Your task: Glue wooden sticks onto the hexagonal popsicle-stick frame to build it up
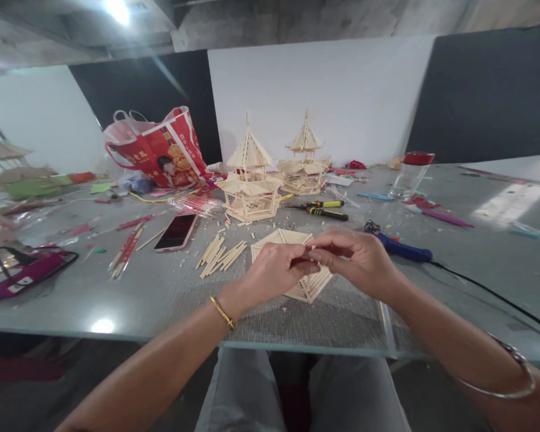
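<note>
My left hand and my right hand meet fingertip to fingertip above a six-sided panel of thin wooden sticks. The fingers of both are closed in a pinch. A small pale piece shows at my right fingertips; what the left fingers hold is hidden. The panel lies flat on the table, its middle covered by my hands. Left of it lies a loose pile of short wooden sticks. A blue-handled tool, seemingly a hot glue gun, lies just beyond my right hand.
Two stick-built pagodas stand behind the panel. Pliers with yellow-black handles lie nearby. Leftward are a phone, a red bag and a purple pouch. A red-lidded jar stands right; a black cord crosses the table.
</note>
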`<act>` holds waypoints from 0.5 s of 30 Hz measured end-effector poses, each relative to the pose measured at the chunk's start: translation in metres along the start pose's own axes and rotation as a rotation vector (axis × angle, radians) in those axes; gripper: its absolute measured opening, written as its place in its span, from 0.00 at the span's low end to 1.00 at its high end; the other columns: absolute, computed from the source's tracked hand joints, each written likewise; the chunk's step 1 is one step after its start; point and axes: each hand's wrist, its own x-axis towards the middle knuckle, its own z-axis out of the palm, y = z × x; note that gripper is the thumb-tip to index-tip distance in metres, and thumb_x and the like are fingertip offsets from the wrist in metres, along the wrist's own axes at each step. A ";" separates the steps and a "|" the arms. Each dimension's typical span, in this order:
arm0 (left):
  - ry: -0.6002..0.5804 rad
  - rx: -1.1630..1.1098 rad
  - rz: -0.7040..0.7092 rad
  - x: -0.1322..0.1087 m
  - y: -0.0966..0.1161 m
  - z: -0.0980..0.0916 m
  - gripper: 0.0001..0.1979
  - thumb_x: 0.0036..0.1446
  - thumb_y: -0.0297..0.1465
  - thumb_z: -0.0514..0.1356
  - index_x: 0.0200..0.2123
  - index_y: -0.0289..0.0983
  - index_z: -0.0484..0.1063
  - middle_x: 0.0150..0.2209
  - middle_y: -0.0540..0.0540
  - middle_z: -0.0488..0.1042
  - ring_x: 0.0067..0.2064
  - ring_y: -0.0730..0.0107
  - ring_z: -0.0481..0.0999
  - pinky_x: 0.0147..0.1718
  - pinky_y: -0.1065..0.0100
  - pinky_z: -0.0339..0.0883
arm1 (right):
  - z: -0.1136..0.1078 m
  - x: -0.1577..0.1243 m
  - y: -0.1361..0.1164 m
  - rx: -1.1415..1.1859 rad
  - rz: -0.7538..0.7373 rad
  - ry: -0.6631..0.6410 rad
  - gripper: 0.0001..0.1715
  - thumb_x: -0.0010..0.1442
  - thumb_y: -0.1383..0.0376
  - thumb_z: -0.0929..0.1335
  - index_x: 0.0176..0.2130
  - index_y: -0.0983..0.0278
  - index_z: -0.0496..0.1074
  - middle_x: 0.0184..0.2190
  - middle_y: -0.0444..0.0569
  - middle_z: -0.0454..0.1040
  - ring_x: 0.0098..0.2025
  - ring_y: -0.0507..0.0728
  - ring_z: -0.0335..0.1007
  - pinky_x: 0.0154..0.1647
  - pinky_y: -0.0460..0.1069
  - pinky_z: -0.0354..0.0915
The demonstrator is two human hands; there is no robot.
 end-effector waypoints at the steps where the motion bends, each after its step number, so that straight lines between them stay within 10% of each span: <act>1: -0.005 -0.002 -0.004 0.000 0.001 0.000 0.07 0.54 0.31 0.58 0.26 0.36 0.72 0.18 0.53 0.68 0.24 0.77 0.68 0.24 0.75 0.56 | 0.000 -0.001 0.000 -0.006 -0.001 0.003 0.12 0.57 0.58 0.66 0.35 0.62 0.75 0.30 0.47 0.74 0.26 0.50 0.67 0.26 0.46 0.63; 15: -0.005 0.019 -0.014 0.000 0.000 -0.001 0.07 0.54 0.31 0.57 0.27 0.36 0.73 0.19 0.53 0.69 0.23 0.77 0.67 0.24 0.75 0.55 | 0.003 -0.005 -0.001 -0.006 0.035 0.064 0.13 0.56 0.58 0.67 0.36 0.63 0.76 0.31 0.49 0.76 0.24 0.50 0.68 0.20 0.45 0.64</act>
